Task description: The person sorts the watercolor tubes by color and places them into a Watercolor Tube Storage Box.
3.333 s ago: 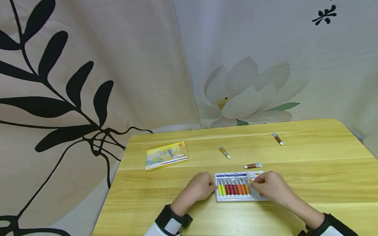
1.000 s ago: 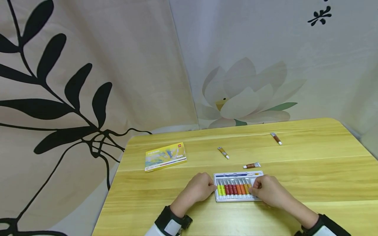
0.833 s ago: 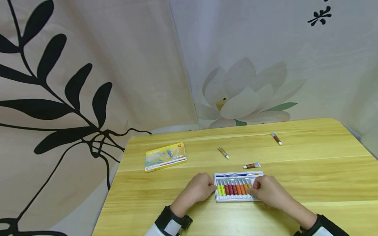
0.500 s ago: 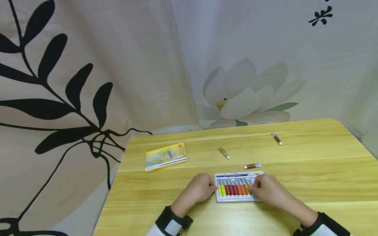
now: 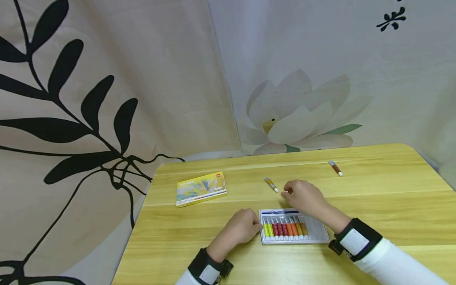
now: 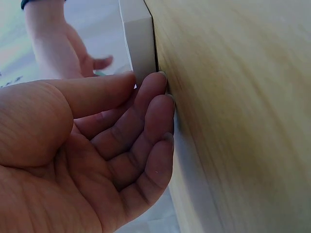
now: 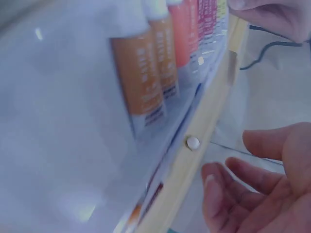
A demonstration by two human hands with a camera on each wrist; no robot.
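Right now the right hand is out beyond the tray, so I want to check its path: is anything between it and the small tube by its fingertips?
Nothing visible. Only bare table lies between the right hand and the small tube. The paint tray sits nearer the person, behind the hand.

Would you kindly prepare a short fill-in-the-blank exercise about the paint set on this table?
1. The left hand touches the ____ end of the white tray.
2. The right hand hovers beyond the tray and holds ____.
3. The yellow box lies on the wooden ____.
4. The tray's empty slots are at its ____ end.

Missing words: left; nothing; table; right
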